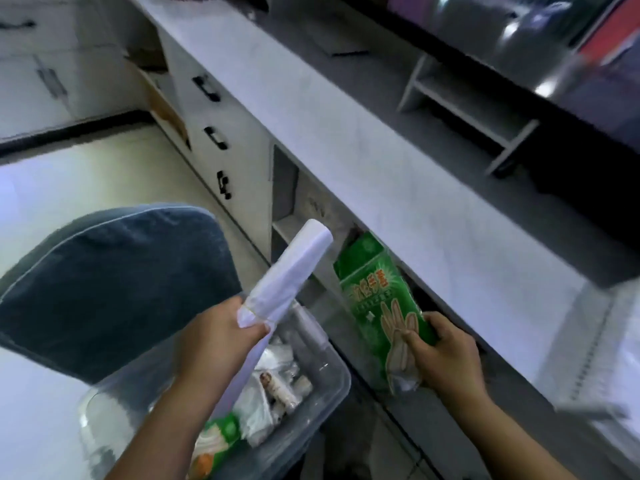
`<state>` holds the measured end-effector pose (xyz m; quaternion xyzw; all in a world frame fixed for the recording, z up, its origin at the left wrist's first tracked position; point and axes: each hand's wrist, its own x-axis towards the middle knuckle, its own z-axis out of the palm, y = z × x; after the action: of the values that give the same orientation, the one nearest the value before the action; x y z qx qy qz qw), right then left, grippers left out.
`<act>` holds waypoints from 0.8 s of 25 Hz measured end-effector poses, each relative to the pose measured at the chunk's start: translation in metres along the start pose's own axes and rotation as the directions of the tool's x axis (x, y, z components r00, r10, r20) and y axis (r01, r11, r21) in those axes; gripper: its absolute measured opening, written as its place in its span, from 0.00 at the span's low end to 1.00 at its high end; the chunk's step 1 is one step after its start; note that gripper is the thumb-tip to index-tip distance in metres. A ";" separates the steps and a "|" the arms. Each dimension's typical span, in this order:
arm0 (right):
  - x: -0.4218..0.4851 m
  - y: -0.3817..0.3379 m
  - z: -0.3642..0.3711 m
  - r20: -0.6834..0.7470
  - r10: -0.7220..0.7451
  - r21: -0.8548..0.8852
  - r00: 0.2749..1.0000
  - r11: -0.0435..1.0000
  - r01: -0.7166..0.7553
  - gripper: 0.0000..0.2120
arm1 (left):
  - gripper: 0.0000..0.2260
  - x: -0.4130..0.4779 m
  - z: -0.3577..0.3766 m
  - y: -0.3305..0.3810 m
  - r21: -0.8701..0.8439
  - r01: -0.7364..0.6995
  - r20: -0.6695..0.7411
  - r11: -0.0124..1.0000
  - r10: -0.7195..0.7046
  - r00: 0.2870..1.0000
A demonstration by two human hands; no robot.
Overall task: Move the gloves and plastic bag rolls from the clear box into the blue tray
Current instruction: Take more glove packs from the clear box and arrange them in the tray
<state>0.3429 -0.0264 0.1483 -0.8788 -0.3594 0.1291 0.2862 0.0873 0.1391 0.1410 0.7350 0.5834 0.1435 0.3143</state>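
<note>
Head view: left hand (221, 336) has its grip clamped on the lower end of a white bag roll (287, 275), thumb on top, fingers wrapped under; the roll sticks out up & to the right of the grip, far end free in the air, lower end bound w/ a thin band just beside the thumb. Right hand (446, 362) is closed on the lower right edge of a green glove pack (375, 299), thumb on the printed face; most of the pack stands above & left of that grip, its top close to the counter (398, 174) front edge. Both items are up out of the clear box (332, 372), which sits below & between the forearms w/ more white rolls (277, 389) and another green pack (225, 431) still inside. Blue tray not in frame. Room: counter edge runs diagonally right beside the glove pack, open shelf recess behind it; blue cushion (114, 289) sits left of the roll, apart from it; pale floor open further left; drawer fronts w/ dark handles (214, 136) further back. Frame is blurred, small print unreadable.
</note>
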 end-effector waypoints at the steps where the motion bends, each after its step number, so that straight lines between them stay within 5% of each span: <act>1: -0.002 0.010 -0.022 -0.058 0.015 0.028 0.998 1.000 -0.014 0.09 | 0.11 0.002 0.009 0.029 -0.008 -0.060 0.023 0.998 0.060 0.998; 8: -0.022 0.106 -0.170 -0.406 0.127 0.247 0.905 0.969 -0.026 0.08 | 0.10 -0.037 0.083 0.230 -0.058 -0.397 0.133 0.916 0.401 0.906; 13: -0.039 0.205 -0.281 -0.574 0.317 0.506 0.755 0.863 0.022 0.09 | 0.13 -0.110 0.171 0.371 -0.254 -0.447 0.294 0.857 0.509 0.809; 20: -0.056 0.304 -0.375 -0.591 0.469 0.659 0.656 0.750 0.057 0.04 | 0.09 -0.165 0.286 0.483 -0.256 -0.559 0.444 0.789 0.609 0.657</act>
<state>0.6349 -0.3959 0.2695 -0.7445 -0.0412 -0.0849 0.6609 0.5773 -0.1601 0.2527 0.8779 0.2050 0.0673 0.4276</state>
